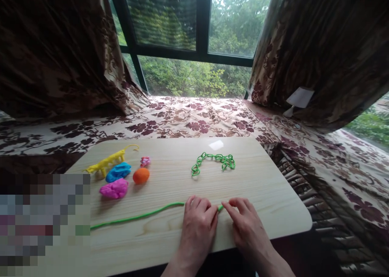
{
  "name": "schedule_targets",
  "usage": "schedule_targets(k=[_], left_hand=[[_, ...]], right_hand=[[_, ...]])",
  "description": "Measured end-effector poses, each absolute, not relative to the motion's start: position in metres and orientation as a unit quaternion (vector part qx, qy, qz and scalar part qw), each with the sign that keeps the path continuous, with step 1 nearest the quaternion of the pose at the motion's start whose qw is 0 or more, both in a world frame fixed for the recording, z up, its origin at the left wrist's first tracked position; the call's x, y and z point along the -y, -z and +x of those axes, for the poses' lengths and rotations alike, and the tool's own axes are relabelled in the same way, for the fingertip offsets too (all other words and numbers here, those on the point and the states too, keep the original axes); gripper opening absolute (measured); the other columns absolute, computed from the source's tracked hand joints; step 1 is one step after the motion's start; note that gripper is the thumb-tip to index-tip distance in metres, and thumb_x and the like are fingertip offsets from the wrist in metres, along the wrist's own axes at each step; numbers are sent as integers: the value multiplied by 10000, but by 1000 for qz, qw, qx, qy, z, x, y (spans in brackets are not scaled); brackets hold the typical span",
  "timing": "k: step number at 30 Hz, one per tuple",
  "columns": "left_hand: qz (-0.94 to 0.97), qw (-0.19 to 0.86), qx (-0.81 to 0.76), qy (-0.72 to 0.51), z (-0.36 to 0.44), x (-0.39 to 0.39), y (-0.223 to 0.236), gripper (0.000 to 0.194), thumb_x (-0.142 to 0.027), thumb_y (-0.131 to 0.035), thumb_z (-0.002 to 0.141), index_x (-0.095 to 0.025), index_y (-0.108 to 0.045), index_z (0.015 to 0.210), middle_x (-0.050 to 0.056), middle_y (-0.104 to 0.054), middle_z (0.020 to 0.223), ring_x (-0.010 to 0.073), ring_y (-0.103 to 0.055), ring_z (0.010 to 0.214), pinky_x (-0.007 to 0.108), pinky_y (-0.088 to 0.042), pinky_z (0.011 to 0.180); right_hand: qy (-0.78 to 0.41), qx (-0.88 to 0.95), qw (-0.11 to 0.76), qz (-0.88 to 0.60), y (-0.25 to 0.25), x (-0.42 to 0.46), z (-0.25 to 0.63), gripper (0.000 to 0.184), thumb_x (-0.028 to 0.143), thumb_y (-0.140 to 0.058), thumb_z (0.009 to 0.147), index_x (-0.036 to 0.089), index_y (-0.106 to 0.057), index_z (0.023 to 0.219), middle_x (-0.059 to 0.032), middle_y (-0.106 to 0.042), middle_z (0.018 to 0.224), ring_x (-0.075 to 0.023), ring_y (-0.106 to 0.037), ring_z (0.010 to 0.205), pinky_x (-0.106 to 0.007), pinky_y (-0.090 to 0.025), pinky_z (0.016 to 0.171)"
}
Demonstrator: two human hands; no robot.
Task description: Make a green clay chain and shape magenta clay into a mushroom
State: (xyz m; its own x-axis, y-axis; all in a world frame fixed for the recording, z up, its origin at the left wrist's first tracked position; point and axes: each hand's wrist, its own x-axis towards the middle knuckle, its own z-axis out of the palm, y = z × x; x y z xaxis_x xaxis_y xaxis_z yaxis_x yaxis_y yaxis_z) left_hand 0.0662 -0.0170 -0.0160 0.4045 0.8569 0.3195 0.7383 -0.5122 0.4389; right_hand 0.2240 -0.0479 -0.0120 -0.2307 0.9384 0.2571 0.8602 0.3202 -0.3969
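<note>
On the counter (261, 196), near side: left hand (199, 220) over a green strand (136, 217), right hand (247, 224) at its short exposed end, apparently pressing it, either grip's closure not tellable; beyond, apart and unobstructing, green chain (218, 157); leftward, orange ball (141, 175), magenta lump (114, 189), blue lump (118, 172), yellow figure (108, 162).

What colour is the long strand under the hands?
The strand is bright green, showing best left of the hands in the head view.
</note>
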Motion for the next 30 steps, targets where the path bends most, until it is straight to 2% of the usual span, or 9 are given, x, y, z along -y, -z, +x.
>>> schedule_targets(k=[5,10,17,21,26,30], left_hand=[[830,126,-468,-276,57,22,16,175,-180,-475,821,-245,-627,877,20,-561,806,182,-487,834,457,-314,924],[824,123,-465,-300,46,28,18,181,-167,-488,809,-243,-629,893,20,-568,812,182,-495,827,474,-309,930],[809,127,-461,-342,38,32,24,192,-160,-489,800,-235,-619,919,26,-580,848,186,-516,864,460,-319,944],[793,118,-471,-369,34,32,30,245,-136,-469,799,-228,-598,985,43,-582,906,192,-525,907,457,-322,954],[789,122,-477,-367,34,31,30,253,-125,-471,794,-223,-595,992,44,-583,923,190,-529,924,463,-309,972],[787,125,-482,-365,34,32,30,263,-112,-462,794,-225,-592,993,43,-583,924,187,-527,929,468,-300,979]], right_hand=[[-66,794,160,-582,23,55,216,444,110,-454,804,210,-457,1236,-83,-528,1008,-234,-439,907,-368,-382,778],[-18,817,106,-566,22,56,218,470,156,-476,815,202,-409,1278,-91,-532,1015,-244,-441,908,-376,-363,779],[13,835,76,-545,20,59,219,547,168,-522,789,202,-361,1312,-92,-536,1039,-235,-457,920,-378,-359,822],[38,827,74,-556,18,53,218,468,211,-496,825,209,-406,1283,-91,-547,1065,-234,-464,980,-384,-358,857],[75,860,64,-501,15,57,221,495,302,-488,832,167,-398,1299,-83,-392,1345,-286,-241,1262,-431,-235,1009],[76,861,70,-499,21,61,221,486,292,-436,859,125,-380,1312,-80,-393,1352,-277,-188,1294,-422,-203,1041]])
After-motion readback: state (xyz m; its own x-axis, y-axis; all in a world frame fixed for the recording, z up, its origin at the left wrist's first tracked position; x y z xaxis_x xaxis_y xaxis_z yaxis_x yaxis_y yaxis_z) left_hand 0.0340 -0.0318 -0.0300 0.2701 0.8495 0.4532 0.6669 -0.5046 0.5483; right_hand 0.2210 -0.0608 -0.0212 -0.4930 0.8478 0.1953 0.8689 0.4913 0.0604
